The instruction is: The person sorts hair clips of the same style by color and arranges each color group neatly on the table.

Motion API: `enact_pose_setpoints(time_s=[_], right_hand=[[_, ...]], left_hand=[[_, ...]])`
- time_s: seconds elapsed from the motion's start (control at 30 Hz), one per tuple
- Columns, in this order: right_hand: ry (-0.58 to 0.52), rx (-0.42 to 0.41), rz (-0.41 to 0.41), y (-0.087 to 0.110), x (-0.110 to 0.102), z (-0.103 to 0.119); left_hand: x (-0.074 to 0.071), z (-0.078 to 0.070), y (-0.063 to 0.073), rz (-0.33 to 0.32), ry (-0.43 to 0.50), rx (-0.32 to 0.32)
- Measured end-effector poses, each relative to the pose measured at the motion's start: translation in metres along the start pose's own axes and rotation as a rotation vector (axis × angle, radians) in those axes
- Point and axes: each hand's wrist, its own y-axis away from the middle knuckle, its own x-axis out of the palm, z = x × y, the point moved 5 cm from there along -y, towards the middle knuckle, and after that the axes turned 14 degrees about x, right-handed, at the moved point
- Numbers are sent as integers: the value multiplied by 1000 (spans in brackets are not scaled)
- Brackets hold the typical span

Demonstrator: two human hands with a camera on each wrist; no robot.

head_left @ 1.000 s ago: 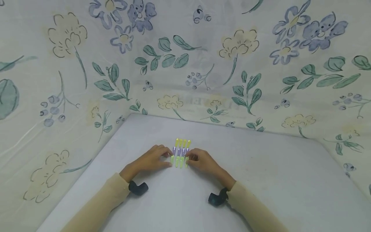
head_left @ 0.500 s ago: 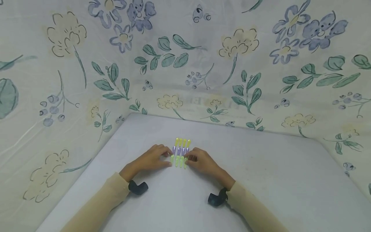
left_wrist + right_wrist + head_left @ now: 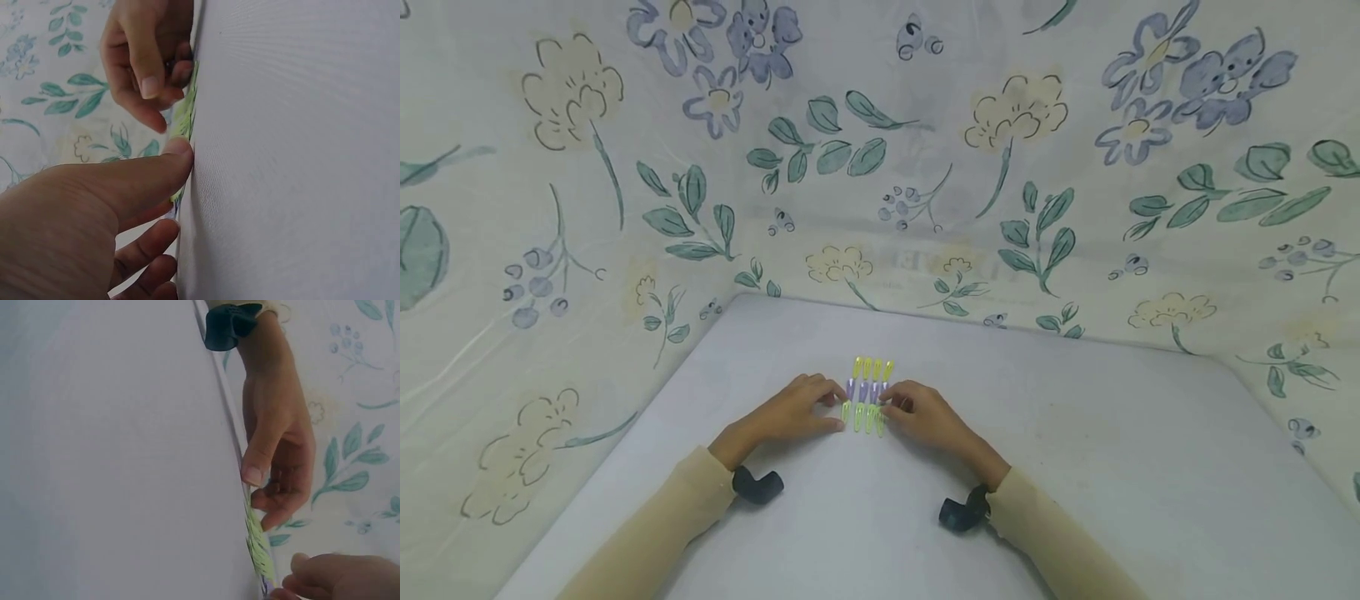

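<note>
Small snap hair clips lie in three rows on the white table. The yellow clips [image 3: 867, 368] are at the back, the purple clips [image 3: 863, 392] in the middle and the green hair clips [image 3: 859, 418] in front. My left hand [image 3: 797, 408] holds the leftmost green clip [image 3: 846, 413] by its ends, between thumb and index finger. At the other end of the row, my right hand [image 3: 928, 414] hovers by the rightmost green clip [image 3: 880, 423], its fingers bent loosely. That clip leans against its neighbour. In the left wrist view, the thumb [image 3: 178, 150] hides part of the green row.
The white table [image 3: 1075, 467] stretches out around the clips, with its back edge against a flower-printed sheet [image 3: 925, 167]. Dark wrist bands [image 3: 758, 486] stick out from both beige sleeves, low over the table.
The rightmost green clip has shifted slightly left, towards its neighbour. My right thumb has drawn back from it a little. My left hand has stayed in place.
</note>
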Motion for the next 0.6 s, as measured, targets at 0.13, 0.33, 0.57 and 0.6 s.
enact_pose_setpoints(time_s=[0.13, 0.33, 0.57, 0.6], right_hand=[[-61, 37, 33, 4, -8, -6], [-16, 14, 0, 16, -34, -17], [52, 31, -24, 45, -85, -56], [66, 47, -37, 51, -94, -64]], left_hand=[[2, 0, 2, 2, 18, -2], [3, 0, 4, 1, 40, 5], [-2, 5, 4, 0, 138, 61], [-2, 6, 3, 3, 159, 62]])
